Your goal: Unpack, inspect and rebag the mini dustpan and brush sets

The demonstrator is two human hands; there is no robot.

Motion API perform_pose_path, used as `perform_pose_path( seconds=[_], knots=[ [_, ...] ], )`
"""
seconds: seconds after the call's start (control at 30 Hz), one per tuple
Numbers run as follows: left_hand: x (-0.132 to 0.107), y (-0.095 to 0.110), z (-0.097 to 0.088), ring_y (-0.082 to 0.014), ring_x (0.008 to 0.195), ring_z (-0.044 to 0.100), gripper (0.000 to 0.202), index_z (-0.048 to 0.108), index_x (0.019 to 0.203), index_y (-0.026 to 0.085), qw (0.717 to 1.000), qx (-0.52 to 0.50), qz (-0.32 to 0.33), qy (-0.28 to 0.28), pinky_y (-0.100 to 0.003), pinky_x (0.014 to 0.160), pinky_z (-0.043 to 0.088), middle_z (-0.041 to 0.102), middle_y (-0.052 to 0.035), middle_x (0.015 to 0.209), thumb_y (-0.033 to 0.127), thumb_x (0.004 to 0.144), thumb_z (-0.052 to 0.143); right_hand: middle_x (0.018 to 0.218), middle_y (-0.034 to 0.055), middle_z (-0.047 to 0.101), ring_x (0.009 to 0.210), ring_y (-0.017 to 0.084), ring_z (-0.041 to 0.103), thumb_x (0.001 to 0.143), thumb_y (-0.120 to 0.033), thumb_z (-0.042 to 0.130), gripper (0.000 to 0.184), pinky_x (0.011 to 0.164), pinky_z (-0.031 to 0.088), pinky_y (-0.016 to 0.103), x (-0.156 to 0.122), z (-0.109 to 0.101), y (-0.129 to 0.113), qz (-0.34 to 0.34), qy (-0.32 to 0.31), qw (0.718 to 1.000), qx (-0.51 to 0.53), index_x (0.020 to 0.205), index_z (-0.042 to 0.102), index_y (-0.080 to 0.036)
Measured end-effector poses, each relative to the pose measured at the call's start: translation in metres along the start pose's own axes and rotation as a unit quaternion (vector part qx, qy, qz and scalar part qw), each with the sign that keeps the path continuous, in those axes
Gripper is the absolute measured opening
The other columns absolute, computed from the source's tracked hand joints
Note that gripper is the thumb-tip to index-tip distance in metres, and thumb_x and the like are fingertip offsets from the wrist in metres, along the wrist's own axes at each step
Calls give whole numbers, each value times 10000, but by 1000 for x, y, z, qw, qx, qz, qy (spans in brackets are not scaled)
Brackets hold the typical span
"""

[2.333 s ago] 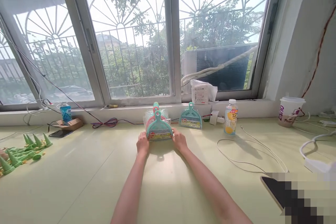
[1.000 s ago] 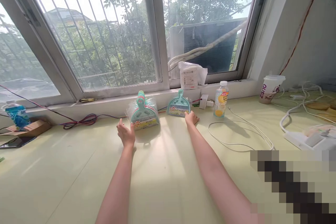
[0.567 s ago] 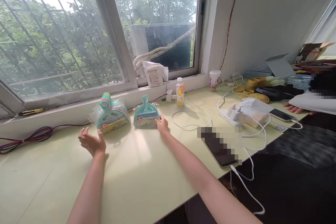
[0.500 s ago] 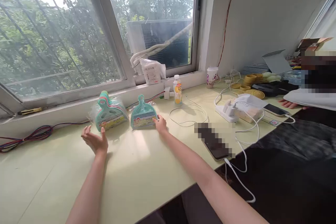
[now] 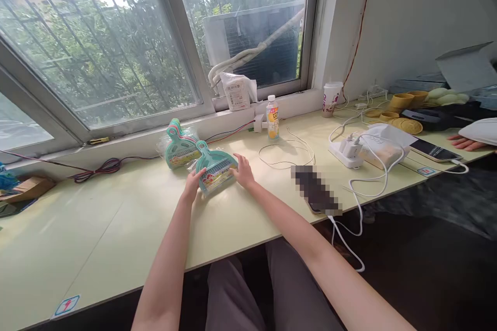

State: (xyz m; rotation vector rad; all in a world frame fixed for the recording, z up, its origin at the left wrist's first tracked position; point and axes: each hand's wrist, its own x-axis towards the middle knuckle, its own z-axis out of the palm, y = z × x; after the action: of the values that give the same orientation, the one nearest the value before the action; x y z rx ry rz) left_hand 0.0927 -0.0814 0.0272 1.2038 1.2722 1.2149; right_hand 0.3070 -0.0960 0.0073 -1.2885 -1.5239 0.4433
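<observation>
A teal dustpan-and-brush set (image 5: 217, 169) in clear wrapping, with a yellowish printed label, is held between my two hands at the back of the table. My left hand (image 5: 191, 185) grips its left edge, the thumb lying along the front. On the opposite edge my right hand (image 5: 244, 171) has its thumb on the front and its fingers around the side. Behind it to the left leans a stack of several wrapped dustpan sets (image 5: 179, 150) in teal, pink and green, partly covered by the held one.
A drink bottle (image 5: 273, 118) and a paper cup (image 5: 332, 99) stand near the window. To the right lie a phone (image 5: 316, 191) on a white cable, a power strip (image 5: 345, 154) and another person's hand (image 5: 471, 142). Bundled wires (image 5: 106, 166) run along the wall at left.
My left hand has moved right from beside the stack and closed on the set's left edge. The set has tilted and come closer to me. The view has swung slightly.
</observation>
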Motion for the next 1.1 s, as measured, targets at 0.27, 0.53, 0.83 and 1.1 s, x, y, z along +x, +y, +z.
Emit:
perform_pose_path(
  seconds=[0.27,0.53,0.83,1.1],
  knots=[
    [-5,-9,17,-262,886,707,396,625,1037,179,996,-63,28,64,-382,758,600,717,-89,928,413,729,710,689,81,685,707,200,622,943,-297,519,338,865,408,364,-11,7,-15,-180,-122,970,-110,649,648,-191],
    [-12,-7,12,-236,1021,675,368,597,1100,184,987,-131,77,58,-344,809,587,701,-84,1083,410,810,620,640,-5,661,545,111,609,908,-429,573,307,613,497,243,-1,11,-7,80,-63,978,183,704,617,-204],
    [-16,2,4,-235,1004,674,484,626,1167,177,992,-111,38,-49,-373,855,559,709,-90,1066,530,842,560,709,-52,697,656,114,688,767,-169,757,327,687,621,297,11,7,-1,244,-56,860,445,887,459,-227],
    [-3,-9,-4,-166,641,657,352,670,943,119,995,-45,-2,93,-285,600,543,703,-90,834,447,825,619,743,9,730,659,173,703,718,-123,791,328,773,628,429,15,-7,-1,230,-75,858,453,966,583,-175]
  ],
)
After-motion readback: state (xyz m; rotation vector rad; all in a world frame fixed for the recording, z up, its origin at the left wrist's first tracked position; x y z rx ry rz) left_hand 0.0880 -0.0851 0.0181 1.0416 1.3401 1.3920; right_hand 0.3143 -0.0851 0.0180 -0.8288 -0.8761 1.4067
